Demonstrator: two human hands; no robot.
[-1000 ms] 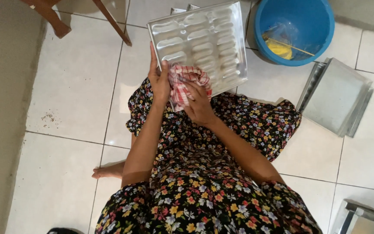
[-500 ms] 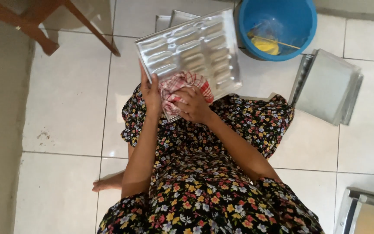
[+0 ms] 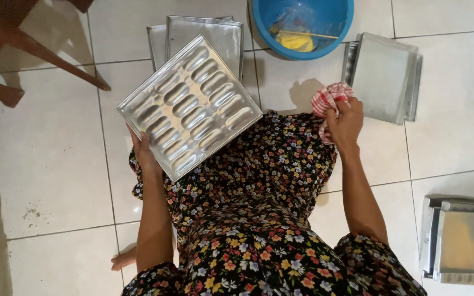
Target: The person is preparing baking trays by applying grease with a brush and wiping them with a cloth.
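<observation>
Seated on a white tiled floor (image 3: 56, 164), a person's left hand (image 3: 145, 155) grips the lower edge of a silver aluminium baking mould with oval cavities (image 3: 188, 105), tilted over a floral lap, its long axis running diagonally up and to the right. The right hand (image 3: 345, 121) clenches a red-checked cloth (image 3: 330, 98) beside stacked square metal trays (image 3: 384, 77). Held by one edge only, the mould could slip and clatter down

Dark floral dress (image 3: 259, 230), bare forearms, barefoot
</observation>
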